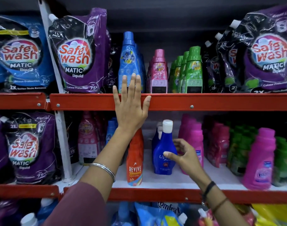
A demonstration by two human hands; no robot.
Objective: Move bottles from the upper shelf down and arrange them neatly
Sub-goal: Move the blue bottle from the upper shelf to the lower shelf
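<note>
On the upper shelf (204, 101) stand a tall light-blue bottle (128, 56), a row of pink bottles (159, 70) and a row of green bottles (192, 70). My left hand (131, 105) reaches up with fingers spread, its fingertips in front of the light-blue bottle's base, holding nothing. On the lower shelf (155, 195) a dark blue white-capped bottle (164, 149) stands upright beside an orange Revive bottle (135, 160). My right hand (183, 155) is at the dark blue bottle's right side, fingers curled and apart, thumb touching its label.
Large Safe Wash pouches (77, 53) flank the upper bottles on both sides. Magenta bottles (260, 160) and green bottles (284, 159) fill the lower shelf's right; more pink bottles (87, 137) and pouches stand at its left. Comfort pouches (164, 212) lie below.
</note>
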